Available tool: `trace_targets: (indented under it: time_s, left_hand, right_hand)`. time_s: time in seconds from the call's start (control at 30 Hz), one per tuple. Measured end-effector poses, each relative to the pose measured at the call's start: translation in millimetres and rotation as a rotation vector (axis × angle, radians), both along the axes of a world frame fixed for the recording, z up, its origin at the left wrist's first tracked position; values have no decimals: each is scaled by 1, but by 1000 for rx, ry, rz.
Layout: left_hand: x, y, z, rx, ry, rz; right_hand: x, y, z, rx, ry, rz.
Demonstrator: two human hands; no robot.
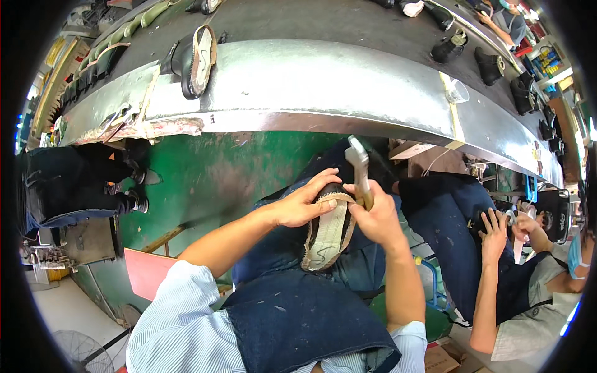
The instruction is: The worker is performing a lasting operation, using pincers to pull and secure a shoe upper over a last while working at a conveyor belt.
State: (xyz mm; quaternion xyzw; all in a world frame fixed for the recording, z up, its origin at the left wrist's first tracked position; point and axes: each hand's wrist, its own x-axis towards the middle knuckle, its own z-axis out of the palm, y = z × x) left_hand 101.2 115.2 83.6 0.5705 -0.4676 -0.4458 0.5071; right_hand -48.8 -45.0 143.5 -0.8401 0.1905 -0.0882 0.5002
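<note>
A dark shoe [328, 239] lies sole up across my lap, its pale insole bottom showing a pen mark and the upper's tan, serrated edge folded in around it. My left hand [306, 204] grips its far end, with the thumb pressed on the folded edge. In my right hand [378, 217] is a hammer [359, 158], its silver metal head pointing up and away from me and a yellowish handle running into my fist. The fingers of my right hand are beside the shoe's right edge; whether they touch it is hard to tell.
Ahead runs a metal-edged conveyor bench [311, 78]. Another upturned shoe [198, 62] rests on its left edge, and several dark shoes [490, 65] stand at the right. A co-worker [491, 236] sits close on my right. Another person's legs [81, 180] are at the left.
</note>
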Motion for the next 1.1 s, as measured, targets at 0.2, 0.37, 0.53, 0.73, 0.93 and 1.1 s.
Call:
trace_targets:
  time_s: [0.2, 0.37, 0.53, 0.73, 0.93, 1.1]
  left_hand:
    - [-4, 17, 10, -41, -89, 95]
    - [-5, 15, 13, -60, -88, 69]
    - [-7, 8, 12, -39, -122, 50]
    - [-6, 5, -1, -70, -101, 51]
    - [-19, 12, 13, 68, 35, 139]
    - [-32, 13, 27, 42, -68, 233]
  right_hand:
    - [-77, 24, 28, 263, 309, 18]
    - [-104, 48, 13, 598, 290, 85]
    - [-96, 30, 13, 762, 310, 99]
    - [-91, 32, -16, 57, 272, 146]
    - [-101, 53, -5, -255, 205, 24]
    - [-125, 31, 22, -169, 317, 137]
